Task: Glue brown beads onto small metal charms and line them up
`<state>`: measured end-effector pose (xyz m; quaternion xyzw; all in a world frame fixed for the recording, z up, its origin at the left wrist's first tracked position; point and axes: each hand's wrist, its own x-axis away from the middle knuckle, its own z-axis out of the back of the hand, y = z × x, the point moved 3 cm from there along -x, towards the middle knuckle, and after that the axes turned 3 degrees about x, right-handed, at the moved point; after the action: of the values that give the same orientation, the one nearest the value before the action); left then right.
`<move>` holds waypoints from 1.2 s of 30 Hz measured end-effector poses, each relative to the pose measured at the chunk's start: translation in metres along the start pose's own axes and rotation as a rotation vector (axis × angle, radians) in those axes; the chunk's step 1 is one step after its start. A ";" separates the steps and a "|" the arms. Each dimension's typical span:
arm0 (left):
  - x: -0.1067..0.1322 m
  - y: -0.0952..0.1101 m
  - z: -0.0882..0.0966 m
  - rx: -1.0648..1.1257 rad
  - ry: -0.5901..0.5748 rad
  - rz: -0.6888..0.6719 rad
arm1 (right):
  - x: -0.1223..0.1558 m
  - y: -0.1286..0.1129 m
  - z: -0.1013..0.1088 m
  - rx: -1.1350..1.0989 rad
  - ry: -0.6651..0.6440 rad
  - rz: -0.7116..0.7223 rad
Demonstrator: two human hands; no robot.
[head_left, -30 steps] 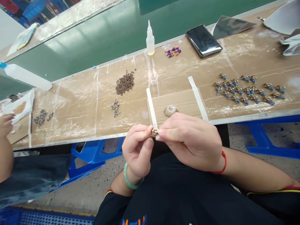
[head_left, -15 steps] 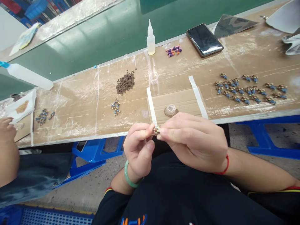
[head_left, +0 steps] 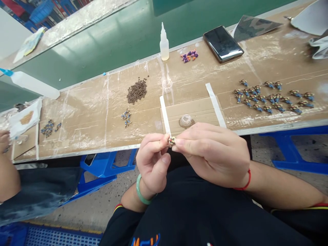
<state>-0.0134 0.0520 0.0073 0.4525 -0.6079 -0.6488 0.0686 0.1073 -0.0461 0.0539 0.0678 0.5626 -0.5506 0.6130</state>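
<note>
Close to the table's front edge, my left hand and my right hand pinch one small painted figurine between their fingertips. Yellowish, dark and red patches show on it; the fingers cover the rest. Just beyond, a piece of cardboard with white tape strips carries a small clear dish-like blob. To the left lie a little cluster of blue-and-tan figurines and a heap of small brown discs. Several similar figurines are spread out on the right.
At the back stand a dropper bottle, some purple-and-orange pieces and a dark phone. A small clear cup sits behind the cardboard. A co-worker's arm is at far left, near a white bottle and more figurines.
The figurine appears slightly turned between my fingertips, while both hands stay nearly in place. At far left, the co-worker's hand has moved toward the left edge.
</note>
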 end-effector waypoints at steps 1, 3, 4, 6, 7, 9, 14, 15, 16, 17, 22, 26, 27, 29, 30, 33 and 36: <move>0.000 0.000 0.000 -0.008 0.001 -0.001 | 0.000 0.000 0.000 -0.004 -0.005 -0.002; -0.001 0.001 0.001 -0.032 0.002 -0.017 | 0.000 0.000 0.001 -0.012 -0.013 -0.001; -0.001 0.002 0.001 -0.048 0.002 -0.026 | 0.000 0.000 0.001 -0.015 -0.018 -0.001; -0.001 0.002 0.001 -0.075 0.002 -0.041 | 0.001 0.000 0.001 -0.012 -0.019 -0.006; -0.001 0.002 0.001 -0.082 0.004 -0.044 | 0.002 0.000 0.001 -0.009 -0.019 -0.009; -0.001 0.001 0.000 -0.083 0.011 -0.049 | 0.003 0.001 0.001 -0.010 -0.006 -0.018; 0.000 -0.001 0.000 -0.095 0.012 -0.056 | 0.004 0.001 0.001 -0.012 0.005 -0.019; -0.001 -0.001 0.000 -0.090 0.006 -0.048 | 0.004 0.001 0.001 -0.004 0.005 -0.022; -0.001 -0.001 0.000 -0.079 -0.007 -0.035 | 0.004 0.001 0.001 -0.001 0.008 -0.026; -0.002 0.000 0.000 -0.061 -0.028 -0.016 | 0.004 0.001 0.001 0.001 0.015 -0.032; -0.011 0.006 -0.004 0.024 -0.081 0.118 | 0.004 0.002 0.006 0.013 0.013 -0.025; -0.017 0.011 -0.011 0.116 -0.044 0.168 | 0.006 0.001 0.009 0.075 -0.028 0.032; -0.017 0.011 -0.013 0.131 -0.042 0.174 | 0.006 0.001 0.010 0.090 -0.025 0.044; -0.017 0.011 -0.015 0.139 -0.035 0.177 | 0.007 0.001 0.011 0.113 -0.011 0.085; -0.017 0.011 -0.016 0.133 -0.035 0.173 | 0.008 0.001 0.012 0.125 -0.006 0.114; -0.014 0.010 -0.016 0.096 -0.049 0.161 | 0.008 0.000 0.013 0.160 -0.032 0.180; -0.013 0.010 -0.017 0.097 -0.066 0.170 | 0.007 -0.001 0.015 0.183 -0.062 0.195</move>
<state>0.0014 0.0452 0.0249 0.3805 -0.6768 -0.6250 0.0811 0.1140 -0.0614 0.0546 0.1607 0.4815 -0.5393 0.6719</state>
